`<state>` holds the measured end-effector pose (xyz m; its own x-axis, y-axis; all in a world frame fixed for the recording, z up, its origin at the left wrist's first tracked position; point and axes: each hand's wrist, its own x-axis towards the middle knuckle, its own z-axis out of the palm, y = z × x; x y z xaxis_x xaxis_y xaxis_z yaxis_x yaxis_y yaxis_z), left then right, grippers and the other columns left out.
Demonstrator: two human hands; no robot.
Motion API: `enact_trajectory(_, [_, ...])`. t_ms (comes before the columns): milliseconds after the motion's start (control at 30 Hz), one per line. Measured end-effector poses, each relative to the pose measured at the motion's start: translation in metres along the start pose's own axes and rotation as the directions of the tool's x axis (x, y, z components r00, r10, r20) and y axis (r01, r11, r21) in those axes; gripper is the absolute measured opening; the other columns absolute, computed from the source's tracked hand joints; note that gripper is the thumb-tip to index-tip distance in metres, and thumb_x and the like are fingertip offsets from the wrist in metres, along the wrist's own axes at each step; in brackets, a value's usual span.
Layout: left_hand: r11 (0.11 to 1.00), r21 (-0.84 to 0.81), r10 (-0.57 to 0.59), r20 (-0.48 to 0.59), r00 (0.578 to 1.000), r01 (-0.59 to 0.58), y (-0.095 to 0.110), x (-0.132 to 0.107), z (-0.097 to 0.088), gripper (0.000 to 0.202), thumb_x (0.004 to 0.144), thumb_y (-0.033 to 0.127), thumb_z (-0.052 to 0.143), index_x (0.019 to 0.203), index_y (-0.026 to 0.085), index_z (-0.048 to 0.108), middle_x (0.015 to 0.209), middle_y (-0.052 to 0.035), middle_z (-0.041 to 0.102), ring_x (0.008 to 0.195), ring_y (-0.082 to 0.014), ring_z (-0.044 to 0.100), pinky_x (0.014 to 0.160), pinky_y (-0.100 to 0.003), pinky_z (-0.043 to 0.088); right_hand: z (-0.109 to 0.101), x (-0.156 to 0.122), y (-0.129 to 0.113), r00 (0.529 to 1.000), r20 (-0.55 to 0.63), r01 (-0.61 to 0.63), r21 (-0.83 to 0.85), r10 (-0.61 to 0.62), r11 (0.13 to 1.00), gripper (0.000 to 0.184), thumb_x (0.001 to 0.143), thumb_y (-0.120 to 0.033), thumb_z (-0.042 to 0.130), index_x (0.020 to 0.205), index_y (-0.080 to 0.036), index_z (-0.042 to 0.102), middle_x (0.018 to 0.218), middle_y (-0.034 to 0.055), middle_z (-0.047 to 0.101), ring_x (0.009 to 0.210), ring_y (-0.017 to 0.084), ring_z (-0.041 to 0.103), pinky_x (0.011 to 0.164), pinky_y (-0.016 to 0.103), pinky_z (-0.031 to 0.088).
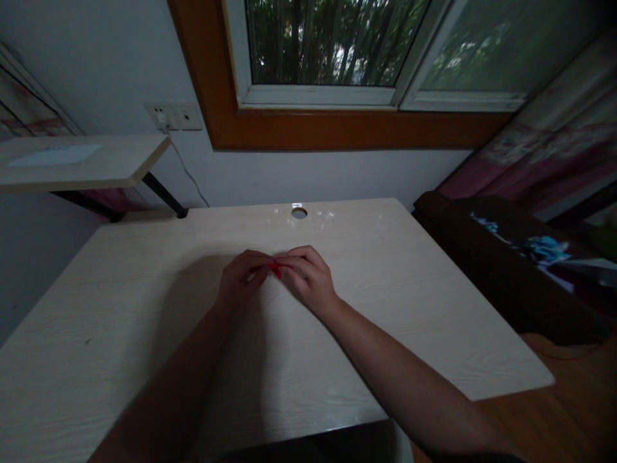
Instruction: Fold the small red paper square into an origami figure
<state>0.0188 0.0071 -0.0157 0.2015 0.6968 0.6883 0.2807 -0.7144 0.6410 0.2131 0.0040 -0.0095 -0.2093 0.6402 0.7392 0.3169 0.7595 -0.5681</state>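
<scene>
A small red piece (275,268), perhaps folded paper, shows between my fingertips just above or on the desk (409,308). My left hand (243,275) pinches it from the left, with thumb and forefinger pressed together. From the right, my right hand (311,275) closes on the same piece, its fingers curled over the top. The fingertips of both hands meet at the red piece and hide most of it, so its full shape cannot be made out.
A raised shelf (81,170) on black legs stands at the desk's back left, a sheet of paper (55,155) on it. A cable hole (299,213) lies near the back edge. Behind are a wall socket (174,117) and a window (328,45). Dark furniture (482,257) stands right.
</scene>
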Motion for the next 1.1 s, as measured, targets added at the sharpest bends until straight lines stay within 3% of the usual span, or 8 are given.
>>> enact_trajectory(800, [0.999, 0.003, -0.032, -0.002, 0.999, 0.032, 0.0025, 0.0003, 0.0007, 0.013, 0.089, 0.021, 0.064, 0.101, 0.021, 0.070, 0.095, -0.0070, 0.071, 0.085, -0.0156, 0.067, 0.073, -0.028, 0.056, 0.0005, -0.0010, 0.0006, 1.000, 0.000, -0.008, -0.001, 0.008, 1.000, 0.017, 0.092, -0.022, 0.062, 0.106, -0.025, 0.072, 0.100, 0.0069, 0.065, 0.093, 0.018, 0.064, 0.082, 0.035, 0.057])
enact_trajectory(1100, [1.000, 0.007, 0.015, -0.014, 1.000, -0.014, 0.0036, 0.0018, 0.0017, 0.011, 0.089, 0.022, 0.065, 0.098, 0.022, 0.070, 0.094, -0.0065, 0.071, 0.086, -0.0152, 0.067, 0.074, -0.029, 0.057, 0.0014, -0.0015, 0.0025, 1.000, 0.000, -0.004, -0.015, 0.004, 1.000, 0.017, 0.092, -0.023, 0.063, 0.106, -0.026, 0.072, 0.100, 0.0064, 0.066, 0.093, 0.019, 0.064, 0.081, 0.036, 0.057])
